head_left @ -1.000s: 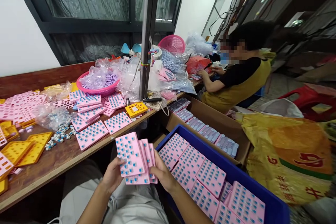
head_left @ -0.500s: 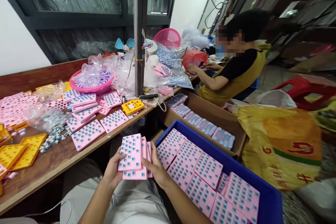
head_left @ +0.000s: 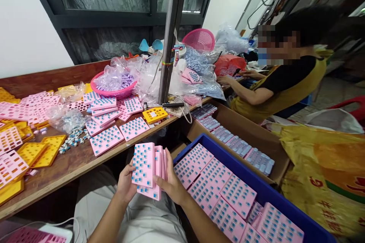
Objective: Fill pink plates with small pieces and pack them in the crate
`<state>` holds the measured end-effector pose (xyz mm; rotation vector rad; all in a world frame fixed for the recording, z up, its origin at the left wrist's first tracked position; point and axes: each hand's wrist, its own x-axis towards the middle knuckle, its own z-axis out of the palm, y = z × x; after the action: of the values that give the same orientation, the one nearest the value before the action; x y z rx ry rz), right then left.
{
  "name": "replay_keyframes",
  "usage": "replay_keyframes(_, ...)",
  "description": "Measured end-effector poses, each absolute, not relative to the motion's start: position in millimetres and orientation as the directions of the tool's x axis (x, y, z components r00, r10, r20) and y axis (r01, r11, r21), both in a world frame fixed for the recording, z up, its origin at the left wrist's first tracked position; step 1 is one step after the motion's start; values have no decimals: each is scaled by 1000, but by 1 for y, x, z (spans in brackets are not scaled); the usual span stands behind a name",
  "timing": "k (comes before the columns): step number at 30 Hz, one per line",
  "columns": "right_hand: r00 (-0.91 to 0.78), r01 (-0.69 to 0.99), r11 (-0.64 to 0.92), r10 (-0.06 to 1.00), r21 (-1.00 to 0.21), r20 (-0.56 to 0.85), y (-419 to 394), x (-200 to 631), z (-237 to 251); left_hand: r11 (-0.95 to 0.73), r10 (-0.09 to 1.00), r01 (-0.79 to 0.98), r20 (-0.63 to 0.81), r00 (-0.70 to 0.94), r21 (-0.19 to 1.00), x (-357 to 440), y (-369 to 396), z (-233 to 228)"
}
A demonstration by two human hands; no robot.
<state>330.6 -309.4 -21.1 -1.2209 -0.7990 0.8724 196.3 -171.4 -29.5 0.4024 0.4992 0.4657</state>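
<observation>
Above my lap, a small stack of pink plates with blue-and-white key switches (head_left: pixel 143 164) is held between both hands. My left hand (head_left: pixel 126 181) grips the left edge, its thumb on the front plate. On the other side, my right hand (head_left: pixel 170 182) is wrapped round the right edge, with its thumb across the front. The plates are fanned unevenly, and the rear ones are partly hidden. To the right of my hands, a blue bin (head_left: pixel 288 194) holds several similar pink plates (head_left: pixel 212 180). More such plates (head_left: pixel 107 139) lie and are stacked on the wooden table.
On the table (head_left: pixel 85 164) are yellow trays (head_left: pixel 53 151), loose switches (head_left: pixel 73 139), a pink basket (head_left: pixel 114 93), a hammer (head_left: pixel 165 105) and plastic bags. A metal post (head_left: pixel 169 45) rises from it. A carton (head_left: pixel 273 148) stands beyond the bin. A co-worker (head_left: pixel 273 79) sits at right.
My view has turned left, so the scene sits further right. The held plates have tilted and fanned slightly; both hands keep their grip.
</observation>
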Motion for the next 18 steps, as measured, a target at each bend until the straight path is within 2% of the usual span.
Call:
replay_keyframes(3, 459, -270, 59, 885, -961, -75, -309, 336, -23, 739, 568, -313, -303, 765, 596, 201, -184, -28)
replay_keyframes(7, 437, -457, 33, 878, -889, -192, -311, 344, -25, 614, 614, -198, -304, 729, 764, 214, -205, -19)
replay_keyframes(10, 444, -564, 35, 856, -825, -267, -318, 351, -29, 601, 584, -184, -270, 766, 778, 229, -215, -8)
replay_keyframes(14, 474, -614, 47, 821, -788, -320, -345, 383, -38, 632, 474, -162, -213, 854, 758, 249, -216, -3)
replay_keyframes(16, 542, -622, 50, 748, -781, -383, -368, 411, -41, 628, 428, -96, -239, 871, 772, 254, -211, -10)
replay_keyframes(18, 629, -626, 59, 628, -777, -459, -393, 440, -44, 616, 433, -61, -274, 859, 785, 254, -203, -20)
